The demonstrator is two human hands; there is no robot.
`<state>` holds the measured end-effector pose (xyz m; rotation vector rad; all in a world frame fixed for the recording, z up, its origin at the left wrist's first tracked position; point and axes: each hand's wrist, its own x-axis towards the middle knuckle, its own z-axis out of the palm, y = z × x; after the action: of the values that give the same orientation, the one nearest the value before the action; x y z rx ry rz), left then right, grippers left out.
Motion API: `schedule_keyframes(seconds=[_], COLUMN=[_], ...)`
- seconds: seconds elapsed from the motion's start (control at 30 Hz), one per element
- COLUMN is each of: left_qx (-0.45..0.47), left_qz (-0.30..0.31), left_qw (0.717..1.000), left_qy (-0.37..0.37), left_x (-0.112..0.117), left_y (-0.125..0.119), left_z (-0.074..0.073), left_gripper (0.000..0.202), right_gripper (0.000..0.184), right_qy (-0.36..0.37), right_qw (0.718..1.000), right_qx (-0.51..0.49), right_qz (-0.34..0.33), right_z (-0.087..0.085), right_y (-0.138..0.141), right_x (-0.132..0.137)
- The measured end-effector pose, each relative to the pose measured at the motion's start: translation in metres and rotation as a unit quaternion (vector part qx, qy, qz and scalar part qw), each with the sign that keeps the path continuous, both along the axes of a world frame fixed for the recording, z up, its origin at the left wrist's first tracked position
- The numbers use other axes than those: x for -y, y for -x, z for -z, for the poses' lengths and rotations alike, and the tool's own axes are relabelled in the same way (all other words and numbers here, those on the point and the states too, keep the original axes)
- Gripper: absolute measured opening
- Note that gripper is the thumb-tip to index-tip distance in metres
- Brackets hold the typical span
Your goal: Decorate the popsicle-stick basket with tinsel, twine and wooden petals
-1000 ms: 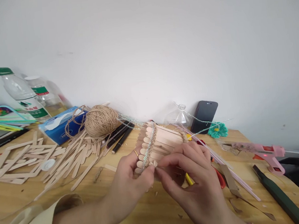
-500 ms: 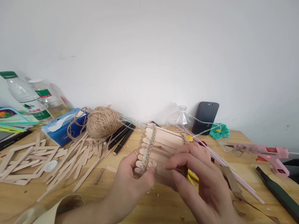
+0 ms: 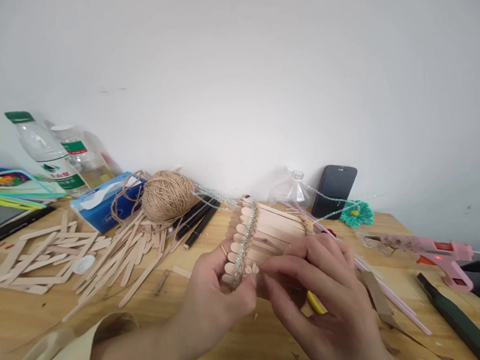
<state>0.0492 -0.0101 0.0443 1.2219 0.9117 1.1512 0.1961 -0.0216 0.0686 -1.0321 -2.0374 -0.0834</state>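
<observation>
My left hand grips the near left edge of a craft-stick panel, its thumb in front and fingers partly behind. The panel is a row of wooden sticks with rounded ends, trimmed with twine and a glittery strand along the left side. A small pale flower-shaped piece sits on its lower left part, beside my left thumb. My right hand is at the panel's right front, thumb and index fingertips brought close together near that flower. Anything between these fingertips is too small to make out.
Loose craft sticks, a twine ball, black markers and a blue tissue box lie left. Bottles stand behind. Right are a phone, a teal flower, a pink glue gun and a dark green tool.
My right thumb and index finger have moved left, toward the small flower, and drawn closer together. My left hand still holds the panel. The whole view has shifted slightly.
</observation>
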Motion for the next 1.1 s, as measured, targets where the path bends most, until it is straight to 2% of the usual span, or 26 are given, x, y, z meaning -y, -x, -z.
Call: schedule_keyframes(seconds=[0.17, 0.37, 0.53, 0.9, 1.1], left_qx=[-0.039, -0.049, -0.054, -0.075, -0.080], left_qz=[0.011, 0.017, 0.016, 0.011, 0.007], left_qw=[0.999, 0.999, 0.998, 0.997, 0.997], left_qy=[-0.024, -0.002, -0.010, -0.027, -0.009], left_x=[-0.0028, -0.0045, -0.0037, -0.0032, -0.0021], left_y=[-0.0014, -0.0025, -0.0017, -0.0011, -0.0008], left_z=[0.0026, 0.0041, 0.0036, 0.0044, 0.0045], left_gripper=[0.001, 0.005, 0.002, 0.013, 0.019], right_gripper=[0.014, 0.015, 0.013, 0.014, 0.014], right_qy=[0.038, 0.065, 0.054, 0.055, 0.051], right_qw=[0.999, 0.998, 0.999, 0.998, 0.998], right_qx=[0.018, 0.011, 0.006, 0.018, 0.021], right_qz=[0.004, -0.008, 0.006, 0.004, -0.001], right_z=[-0.0016, -0.0010, 0.0011, -0.0003, -0.0007], right_y=[-0.0020, -0.0038, -0.0032, -0.0024, -0.0017], right_x=[-0.0014, -0.0019, -0.0018, -0.0011, -0.0020])
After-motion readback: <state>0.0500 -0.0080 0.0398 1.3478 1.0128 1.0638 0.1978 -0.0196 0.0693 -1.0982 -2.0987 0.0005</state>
